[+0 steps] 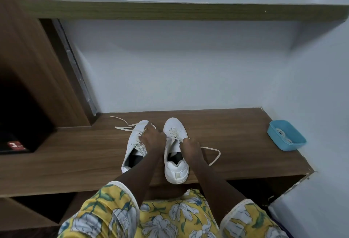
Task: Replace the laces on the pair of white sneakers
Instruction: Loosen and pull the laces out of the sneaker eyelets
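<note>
The left hand (153, 140) seemingly pinches left sneaker lace (123, 128); right hand (189, 148) fingers (185, 143) grip right sneaker lace (214, 151).

At centre frame the left sneaker (132, 144) and right sneaker (175, 170), both white, stand side by side on the desk (75, 153), toes toward the wall. The cream left lace (123, 127) trails loose toward the upper left; the right lace (215, 155) loops out rightward.

Side by side on the wooden worktop (75, 153), toes toward the wall: left sneaker (133, 143) and right sneaker (176, 169). Left hand (152, 137) curled on the left lace (122, 127), loose ends trailing past the toe. Right hand (189, 148) pinching the right lace (214, 154), looped out rightward. Far right, blue tray (294, 143) holding spare white laces (282, 134).
</note>
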Available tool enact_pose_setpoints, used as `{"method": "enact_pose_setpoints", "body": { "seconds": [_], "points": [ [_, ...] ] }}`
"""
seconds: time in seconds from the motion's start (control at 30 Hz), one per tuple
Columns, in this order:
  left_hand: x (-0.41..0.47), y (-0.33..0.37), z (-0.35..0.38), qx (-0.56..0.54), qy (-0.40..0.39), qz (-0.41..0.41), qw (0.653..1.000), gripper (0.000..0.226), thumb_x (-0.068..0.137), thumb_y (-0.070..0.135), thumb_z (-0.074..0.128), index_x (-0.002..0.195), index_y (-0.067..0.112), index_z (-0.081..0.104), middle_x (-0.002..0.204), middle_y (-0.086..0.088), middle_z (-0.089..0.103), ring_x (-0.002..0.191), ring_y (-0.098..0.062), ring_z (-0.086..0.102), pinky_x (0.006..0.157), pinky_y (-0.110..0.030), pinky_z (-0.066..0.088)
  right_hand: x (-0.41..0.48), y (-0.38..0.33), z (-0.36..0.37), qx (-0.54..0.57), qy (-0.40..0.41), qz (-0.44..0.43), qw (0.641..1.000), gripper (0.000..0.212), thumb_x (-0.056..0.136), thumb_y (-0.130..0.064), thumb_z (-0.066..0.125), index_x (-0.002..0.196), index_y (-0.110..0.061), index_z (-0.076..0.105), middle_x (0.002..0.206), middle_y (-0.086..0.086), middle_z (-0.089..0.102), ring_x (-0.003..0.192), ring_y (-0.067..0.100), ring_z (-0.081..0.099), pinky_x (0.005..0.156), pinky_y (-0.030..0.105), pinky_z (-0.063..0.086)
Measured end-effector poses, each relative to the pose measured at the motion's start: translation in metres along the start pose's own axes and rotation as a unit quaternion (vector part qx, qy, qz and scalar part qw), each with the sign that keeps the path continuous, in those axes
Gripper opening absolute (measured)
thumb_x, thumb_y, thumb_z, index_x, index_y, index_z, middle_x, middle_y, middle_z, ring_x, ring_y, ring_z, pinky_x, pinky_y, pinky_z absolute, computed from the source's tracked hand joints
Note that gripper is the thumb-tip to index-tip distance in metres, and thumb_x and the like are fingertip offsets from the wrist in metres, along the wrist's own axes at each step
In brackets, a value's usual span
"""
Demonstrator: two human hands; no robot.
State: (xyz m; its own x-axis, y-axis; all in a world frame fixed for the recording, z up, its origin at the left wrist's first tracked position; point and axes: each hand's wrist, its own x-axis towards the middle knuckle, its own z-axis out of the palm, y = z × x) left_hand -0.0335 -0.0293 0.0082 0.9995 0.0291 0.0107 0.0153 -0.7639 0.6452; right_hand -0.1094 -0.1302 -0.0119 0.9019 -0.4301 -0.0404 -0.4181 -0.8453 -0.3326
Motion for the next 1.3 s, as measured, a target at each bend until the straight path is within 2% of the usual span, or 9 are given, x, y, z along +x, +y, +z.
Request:
{"method": "enact_pose_setpoints", "body": {
  "seconds": [0.13,0.27,0.47,0.63,0.77,0.87,0.97,1.2,1.3],
  "points": [
    [-0.011,0.009,0.007,0.150,-0.065,0.167,0.972,0.033,0.088,0.031,0.050,0.116,0.021,0.065,0.122,-0.002,0.061,0.126,-0.025,0.043,0.114,-0.054,0.003,0.001,0.002,0.000,0.021,0.008,0.002,1.000,0.025,0.099,-0.013,0.041,0.108,0.000,0.060,0.109,0.017,0.062,0.100,0.029,0.060,0.071,0.027,0.038],
    [-0.020,0.010,0.013,0.289,-0.084,0.258,0.918,0.031,0.091,0.040,0.044,0.104,0.026,0.069,0.105,0.001,0.066,0.119,-0.020,0.046,0.113,-0.056,-0.004,0.000,0.002,-0.001,0.022,0.012,0.001,1.000,0.025,0.099,-0.010,0.039,0.108,0.001,0.060,0.110,0.017,0.062,0.102,0.030,0.060,0.073,0.029,0.040],
    [-0.022,0.010,0.007,0.172,-0.055,0.160,0.971,0.029,0.093,0.033,0.046,0.096,0.018,0.071,0.094,-0.002,0.068,0.103,-0.019,0.057,0.112,-0.057,-0.010,0.001,0.002,0.000,0.010,0.008,-0.007,1.000,0.024,0.099,-0.012,0.042,0.107,-0.001,0.061,0.107,0.016,0.064,0.098,0.028,0.061,0.071,0.028,0.041],
    [-0.011,0.002,-0.001,0.087,-0.047,0.058,0.993,0.023,0.091,0.020,0.049,0.093,0.010,0.069,0.093,-0.011,0.069,0.101,-0.029,0.058,0.116,-0.051,0.010,0.000,0.002,0.000,-0.017,0.011,-0.021,1.000,0.024,0.099,-0.014,0.042,0.104,0.000,0.061,0.105,0.016,0.064,0.097,0.028,0.061,0.069,0.028,0.037],
    [-0.004,-0.009,-0.005,-0.020,-0.025,0.014,0.999,0.020,0.086,0.012,0.050,0.084,-0.001,0.065,0.087,-0.021,0.067,0.093,-0.038,0.060,0.090,-0.041,0.044,0.000,0.001,0.001,-0.020,0.014,-0.013,1.000,0.024,0.099,-0.016,0.042,0.104,-0.001,0.060,0.105,0.016,0.064,0.098,0.029,0.061,0.068,0.028,0.035],
    [-0.006,-0.010,-0.011,-0.062,-0.013,-0.022,0.998,0.021,0.089,0.009,0.048,0.091,-0.006,0.063,0.095,-0.024,0.065,0.094,-0.038,0.058,0.072,-0.034,0.039,0.000,0.001,0.003,-0.018,0.014,-0.011,1.000,0.023,0.099,-0.015,0.042,0.103,-0.001,0.060,0.105,0.016,0.064,0.097,0.030,0.062,0.068,0.028,0.035],
    [-0.008,-0.009,-0.011,-0.026,-0.032,-0.025,0.999,0.022,0.090,0.011,0.047,0.095,-0.004,0.063,0.101,-0.022,0.065,0.098,-0.037,0.059,0.075,-0.034,0.042,-0.001,0.001,0.001,-0.035,0.015,-0.014,0.999,0.022,0.099,-0.012,0.042,0.105,-0.001,0.061,0.105,0.014,0.064,0.098,0.028,0.062,0.069,0.029,0.038],
    [-0.014,0.002,0.002,0.153,-0.103,0.195,0.963,0.041,0.084,0.032,0.050,0.119,0.014,0.060,0.121,-0.006,0.062,0.116,-0.027,0.053,0.109,-0.047,0.022,-0.002,0.003,0.006,-0.003,0.025,-0.003,1.000,0.025,0.099,-0.011,0.040,0.109,-0.003,0.062,0.107,0.014,0.065,0.099,0.027,0.061,0.072,0.029,0.041],
    [-0.018,0.007,0.010,0.234,-0.122,0.278,0.924,0.033,0.087,0.035,0.040,0.101,0.020,0.067,0.110,0.002,0.066,0.106,-0.020,0.056,0.109,-0.047,0.018,-0.002,0.002,0.006,0.009,0.023,0.003,1.000,0.027,0.098,-0.009,0.038,0.114,-0.004,0.059,0.112,0.014,0.063,0.104,0.028,0.060,0.080,0.032,0.046]
  ]
}}
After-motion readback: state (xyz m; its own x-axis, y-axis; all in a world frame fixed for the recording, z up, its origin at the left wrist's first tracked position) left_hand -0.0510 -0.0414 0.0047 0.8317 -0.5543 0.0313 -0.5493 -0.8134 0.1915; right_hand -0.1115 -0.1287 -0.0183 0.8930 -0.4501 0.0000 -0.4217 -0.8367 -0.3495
